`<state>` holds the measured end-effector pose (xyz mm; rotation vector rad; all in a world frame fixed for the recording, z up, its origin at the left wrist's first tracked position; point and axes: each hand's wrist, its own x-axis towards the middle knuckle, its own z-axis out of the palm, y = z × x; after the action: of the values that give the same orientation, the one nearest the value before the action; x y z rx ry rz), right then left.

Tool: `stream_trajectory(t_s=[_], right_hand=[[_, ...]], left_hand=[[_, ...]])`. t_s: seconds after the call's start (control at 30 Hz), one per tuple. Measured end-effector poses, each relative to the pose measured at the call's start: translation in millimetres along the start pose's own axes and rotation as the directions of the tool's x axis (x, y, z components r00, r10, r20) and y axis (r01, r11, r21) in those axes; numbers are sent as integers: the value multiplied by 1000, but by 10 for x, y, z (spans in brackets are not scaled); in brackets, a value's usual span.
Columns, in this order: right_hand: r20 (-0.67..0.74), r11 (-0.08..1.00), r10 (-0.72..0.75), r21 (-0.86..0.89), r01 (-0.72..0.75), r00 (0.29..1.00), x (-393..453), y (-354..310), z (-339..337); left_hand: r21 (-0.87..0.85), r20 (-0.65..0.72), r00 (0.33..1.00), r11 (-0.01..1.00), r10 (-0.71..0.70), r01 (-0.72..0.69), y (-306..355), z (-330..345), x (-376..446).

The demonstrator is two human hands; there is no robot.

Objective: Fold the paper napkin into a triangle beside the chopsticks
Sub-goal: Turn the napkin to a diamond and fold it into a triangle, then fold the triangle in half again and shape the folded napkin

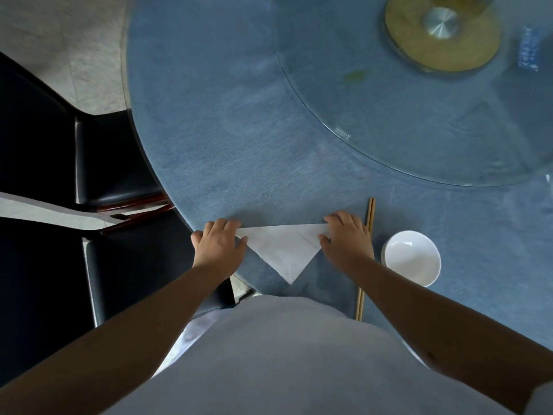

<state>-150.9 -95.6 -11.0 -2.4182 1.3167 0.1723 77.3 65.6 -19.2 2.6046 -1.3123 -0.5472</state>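
Observation:
A white paper napkin (pixel 282 250) lies on the blue tablecloth as a triangle, long edge away from me, tip pointing at my body. My left hand (pixel 220 245) rests on its left corner, fingers spread and pressing down. My right hand (pixel 347 241) presses on the right corner with fingers apart. Just right of that hand lies a pair of wooden chopsticks (pixel 370 214), running away from me; my right wrist hides their middle.
A white empty bowl (pixel 411 257) stands right of the chopsticks. A glass turntable (pixel 389 121) with a wooden hub covers the far right of the round table (pixel 209 130). Two dark chairs (pixel 104 163) stand at the left edge.

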Motion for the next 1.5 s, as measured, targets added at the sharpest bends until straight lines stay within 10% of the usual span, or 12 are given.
stream_trajectory(t_s=[1.23, 1.5], right_hand=[[124, 995, -96, -16, 99, 988, 282, 111, -127], [234, 972, -116, 226, 62, 965, 327, 103, -121]], left_hand=[[-84, 211, 973, 993, 96, -80, 9, -223, 267], [-555, 328, 944, 815, 30, 166, -2, -459, 251]])
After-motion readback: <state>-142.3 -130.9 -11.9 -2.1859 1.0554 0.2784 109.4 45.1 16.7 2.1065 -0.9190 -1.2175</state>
